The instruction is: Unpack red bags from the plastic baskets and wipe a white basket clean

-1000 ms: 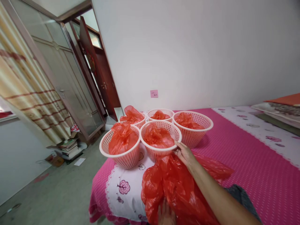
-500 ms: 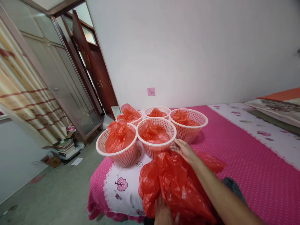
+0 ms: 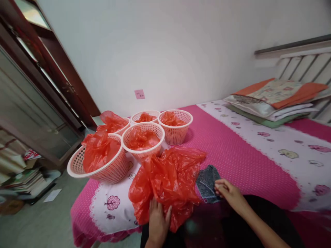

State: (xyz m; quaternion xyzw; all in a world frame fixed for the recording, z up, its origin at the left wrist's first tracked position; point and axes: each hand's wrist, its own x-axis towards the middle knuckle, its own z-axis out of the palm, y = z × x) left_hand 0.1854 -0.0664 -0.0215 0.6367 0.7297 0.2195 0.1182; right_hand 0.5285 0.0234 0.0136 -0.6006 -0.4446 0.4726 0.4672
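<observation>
A crumpled red plastic bag [image 3: 168, 175] lies at the front edge of the bed; its contents, if any, are hidden. My left hand [image 3: 157, 220] rests against its near side, thumb spread from the fingers. Right of the bag is a small dark grey cloth [image 3: 207, 182]. My right hand [image 3: 229, 193] has its fingers curled in a pinch at the cloth's right edge. Behind the bag stand several pale pink plastic baskets, including a front left basket [image 3: 116, 168], a middle basket [image 3: 155, 151] and a back right basket [image 3: 178, 136], each with red plastic inside.
The bed carries a pink dotted cover [image 3: 248, 165] with white printed bands. Folded bedding [image 3: 279, 100] is stacked at the back right. A pink note [image 3: 139, 94] is on the wall. Books [image 3: 24, 182] and a white paper [image 3: 52, 195] lie on the floor at left.
The view has turned right. My right hand has left the red bag's far side and moved to the grey cloth, which now shows more fully. My left hand stays at the bag.
</observation>
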